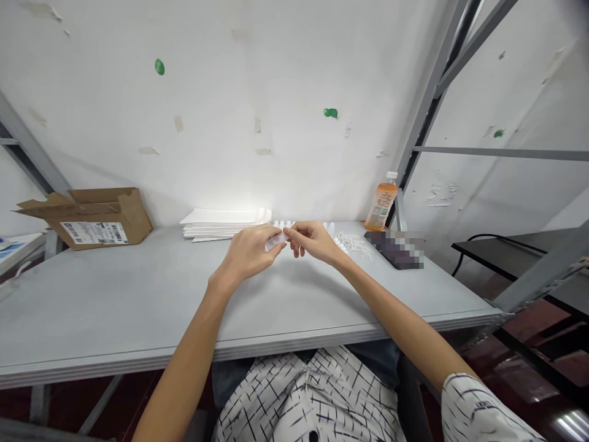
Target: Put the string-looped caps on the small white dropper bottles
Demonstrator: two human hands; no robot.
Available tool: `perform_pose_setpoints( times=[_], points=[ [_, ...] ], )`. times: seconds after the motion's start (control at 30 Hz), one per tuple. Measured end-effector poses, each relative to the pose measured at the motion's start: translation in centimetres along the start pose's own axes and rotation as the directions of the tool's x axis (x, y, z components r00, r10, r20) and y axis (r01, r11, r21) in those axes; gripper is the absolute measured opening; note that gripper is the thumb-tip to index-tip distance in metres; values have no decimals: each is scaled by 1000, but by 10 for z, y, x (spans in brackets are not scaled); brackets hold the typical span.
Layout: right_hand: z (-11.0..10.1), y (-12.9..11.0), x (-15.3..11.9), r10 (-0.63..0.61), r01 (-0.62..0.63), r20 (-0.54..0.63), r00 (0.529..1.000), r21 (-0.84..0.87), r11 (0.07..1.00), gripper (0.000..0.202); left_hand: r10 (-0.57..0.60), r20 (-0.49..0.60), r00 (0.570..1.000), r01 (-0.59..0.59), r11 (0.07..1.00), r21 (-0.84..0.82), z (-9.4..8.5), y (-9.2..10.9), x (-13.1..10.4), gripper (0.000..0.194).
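Note:
Over the middle of the grey table (161, 307), my left hand (253, 250) is closed on a small whitish translucent piece (275, 240). My right hand (313, 240) is beside it, thumb and index finger pinched at the piece's right end; whatever lies between those fingertips is too small to make out. Behind my hands stands a row of small white items (283, 224), partly hidden. A pile of thin white pieces (356, 244) lies to the right of my right hand.
A stack of white sheets (221, 222) lies behind my left hand. An open cardboard box (105, 218) stands at the back left. An orange drink bottle (381, 202) and a dark phone-like object (391, 248) are on the right. A white wall rises behind the table.

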State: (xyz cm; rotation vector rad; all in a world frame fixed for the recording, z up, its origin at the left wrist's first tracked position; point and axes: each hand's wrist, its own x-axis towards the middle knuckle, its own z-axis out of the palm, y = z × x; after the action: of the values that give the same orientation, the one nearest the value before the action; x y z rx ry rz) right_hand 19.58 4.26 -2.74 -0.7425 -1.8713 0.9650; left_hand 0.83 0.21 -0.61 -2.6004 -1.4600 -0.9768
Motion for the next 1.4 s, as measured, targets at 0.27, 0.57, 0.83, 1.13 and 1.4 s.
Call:
perform_pose_setpoints(
  times=[0.27, 0.57, 0.83, 1.13, 1.4],
  points=[
    [0, -1, 0, -7, 7, -1, 1000, 31, 1000, 49, 40, -22, 999, -40, 999, -20, 2, -3, 0, 21],
    [-3, -5, 2, -6, 1, 28, 1000, 180, 984, 48, 92, -61, 994, -96, 993, -67, 7, 3, 0, 28],
    [-7, -7, 1, -12, -1, 88, 996, 144, 990, 44, 12, 23, 1000, -10, 998, -69, 4, 3, 1, 36],
    [-15, -9, -1, -38, 29, 100, 994, 89, 996, 33, -16, 59, 998, 15, 1000, 20, 4, -2, 1, 42],
    [-18, -10, -1, -29, 25, 58, 998, 67, 997, 35, 10, 21, 1000, -11, 1000, 24, 4, 3, 1, 40]
  ],
)
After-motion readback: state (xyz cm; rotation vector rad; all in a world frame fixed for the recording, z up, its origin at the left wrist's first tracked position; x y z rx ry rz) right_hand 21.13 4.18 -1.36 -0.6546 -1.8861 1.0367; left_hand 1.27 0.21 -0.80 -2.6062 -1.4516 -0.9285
